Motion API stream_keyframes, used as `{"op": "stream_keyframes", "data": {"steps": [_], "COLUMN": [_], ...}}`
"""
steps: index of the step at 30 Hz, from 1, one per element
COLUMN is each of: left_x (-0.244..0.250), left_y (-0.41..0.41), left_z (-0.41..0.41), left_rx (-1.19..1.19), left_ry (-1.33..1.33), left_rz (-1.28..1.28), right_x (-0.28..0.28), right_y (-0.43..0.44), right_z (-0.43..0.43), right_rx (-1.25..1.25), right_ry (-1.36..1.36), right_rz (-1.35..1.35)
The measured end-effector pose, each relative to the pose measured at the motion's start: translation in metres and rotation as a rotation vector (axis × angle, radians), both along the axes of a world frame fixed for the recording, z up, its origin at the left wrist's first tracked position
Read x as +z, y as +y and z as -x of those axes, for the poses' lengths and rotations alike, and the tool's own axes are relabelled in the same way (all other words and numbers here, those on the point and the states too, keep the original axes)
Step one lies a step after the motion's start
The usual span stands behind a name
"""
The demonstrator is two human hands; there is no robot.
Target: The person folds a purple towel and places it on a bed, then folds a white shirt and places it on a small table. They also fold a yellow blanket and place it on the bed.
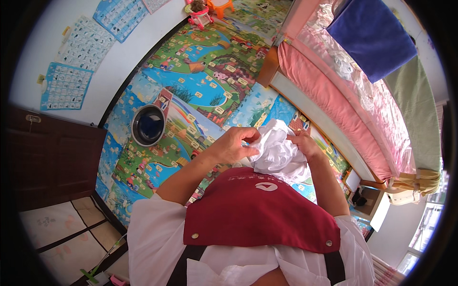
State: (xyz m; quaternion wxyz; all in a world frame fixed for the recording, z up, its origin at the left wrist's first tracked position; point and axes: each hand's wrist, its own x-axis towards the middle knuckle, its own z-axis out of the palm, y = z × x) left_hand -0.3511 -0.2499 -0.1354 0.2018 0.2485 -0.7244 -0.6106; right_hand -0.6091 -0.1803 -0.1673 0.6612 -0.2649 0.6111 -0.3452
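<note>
A bunched white cloth [277, 153] is held up in front of my chest, just beyond the red apron [261, 211]. My left hand [241, 143] pinches its left edge between thumb and fingers. On the other side, my right hand [302, 143] grips the cloth, with the fingertips partly hidden in its folds. The cloth is crumpled, so its shape cannot be told.
A metal basin [148, 125] with something dark inside stands on the patterned play mat [200, 85] at left. Along the right runs a bed with pink bedding [322, 100]; a blue cloth [374, 39] hangs above it. A brown door [53, 157] is at far left.
</note>
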Motion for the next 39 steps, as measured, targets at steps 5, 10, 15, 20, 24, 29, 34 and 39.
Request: {"op": "stream_keyframes", "data": {"steps": [5,10,15,20,24,29,34,39], "left_x": [-0.016,-0.068,-0.072,-0.081,-0.055,-0.06,-0.057,-0.081], "left_y": [-0.011,-0.068,-0.064,-0.033,-0.053,-0.163,-0.188,-0.108], "left_z": [0.015,-0.006,-0.02,0.004,-0.009,-0.17,-0.232,-0.085], "left_rx": [0.589,0.894,0.741,0.308,0.439,1.004,1.212,0.806], "left_ry": [0.163,-0.235,-0.036,-0.037,0.149,0.408,0.213,-0.03], "left_rz": [0.387,0.584,-0.074,-0.547,-0.539,-0.315,-0.087,-0.115], "right_x": [-0.004,0.034,0.031,0.022,0.015,0.017,0.054,0.097], "right_y": [0.002,0.009,0.008,-0.002,-0.022,-0.033,-0.051,-0.079], "right_z": [-0.017,-0.062,-0.044,-0.043,-0.009,0.108,0.142,0.088], "right_rx": [0.166,0.345,0.184,0.232,0.055,-0.529,-0.824,-0.83], "right_ry": [0.138,0.306,0.368,0.559,0.718,0.538,0.062,-0.293], "right_rz": [-0.013,0.043,0.026,0.176,0.459,0.312,0.364,0.496]}}
